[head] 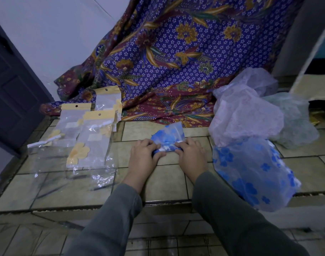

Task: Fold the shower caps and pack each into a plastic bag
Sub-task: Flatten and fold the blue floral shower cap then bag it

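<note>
Head view: blue floral shower cap (168, 140), partly folded into a rough fan or wedge, lies on the tiled floor (158, 183) straight ahead, centred between both hands. Its wide end points away toward the batik cloth (176, 61); its gathered, thicker near edge runs left to right under the fingertips. Left hand (144, 154) presses the left end of that edge, fingers curled down over the bunched film, thumb tucked at the near side. Right hand (190, 152) presses the right end, fingers bent over the white elastic trim. Both hands are equally near, so the next fold likely rolls or flips the near edge away along that left-right axis. Cap material is thin crinkly plastic film, semi-transparent, slippery, likely to spring open if let go. Plastic bags (89, 137) lie to the left, just beside the left hand's side: clear glossy sleeves with yellow header cards, some with yellow flower shapes inside. To the right, a loose pile of unfolded caps: blue floral (254, 172) nearest, pinkish white (245, 117) behind it, pale green (294, 124) farther right, all puffy and rumpled. Grey sleeves (232, 209) cover both forearms.
</note>
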`<action>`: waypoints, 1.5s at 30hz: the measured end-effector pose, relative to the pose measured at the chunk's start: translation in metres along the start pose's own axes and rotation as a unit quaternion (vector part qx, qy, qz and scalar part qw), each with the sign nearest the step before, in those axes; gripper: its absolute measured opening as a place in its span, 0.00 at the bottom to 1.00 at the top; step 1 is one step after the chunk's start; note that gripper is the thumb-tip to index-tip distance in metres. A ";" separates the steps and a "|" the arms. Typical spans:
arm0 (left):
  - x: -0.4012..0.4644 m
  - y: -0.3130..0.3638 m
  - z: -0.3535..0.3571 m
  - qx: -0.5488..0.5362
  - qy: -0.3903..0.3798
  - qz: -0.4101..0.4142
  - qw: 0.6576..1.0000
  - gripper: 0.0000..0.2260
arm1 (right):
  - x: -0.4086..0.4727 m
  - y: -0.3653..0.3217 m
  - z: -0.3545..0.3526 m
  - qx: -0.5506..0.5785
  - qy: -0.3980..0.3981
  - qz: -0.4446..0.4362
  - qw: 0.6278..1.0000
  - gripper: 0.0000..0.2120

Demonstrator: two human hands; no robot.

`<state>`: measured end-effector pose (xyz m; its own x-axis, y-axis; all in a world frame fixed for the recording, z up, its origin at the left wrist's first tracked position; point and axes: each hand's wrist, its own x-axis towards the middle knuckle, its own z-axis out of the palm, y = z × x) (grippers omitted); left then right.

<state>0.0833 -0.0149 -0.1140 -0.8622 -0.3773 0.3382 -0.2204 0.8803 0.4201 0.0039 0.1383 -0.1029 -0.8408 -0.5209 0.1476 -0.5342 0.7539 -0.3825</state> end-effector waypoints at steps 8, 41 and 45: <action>-0.002 0.000 -0.004 0.006 0.011 0.019 1.000 0.17 | -0.001 0.005 -0.009 0.010 -0.017 -0.003 1.000 0.14; -0.005 0.012 0.000 0.105 0.089 0.049 0.989 0.09 | 0.008 0.007 0.002 -0.032 0.139 -0.079 0.987 0.07; -0.002 0.008 0.000 0.056 0.033 0.015 0.998 0.13 | 0.008 0.008 0.000 -0.050 0.083 -0.055 0.994 0.11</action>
<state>0.0831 -0.0075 -0.1111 -0.8377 -0.3648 0.4064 -0.2477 0.9170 0.3125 -0.0069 0.1403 -0.1051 -0.7758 -0.5350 0.3346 -0.6222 0.7366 -0.2652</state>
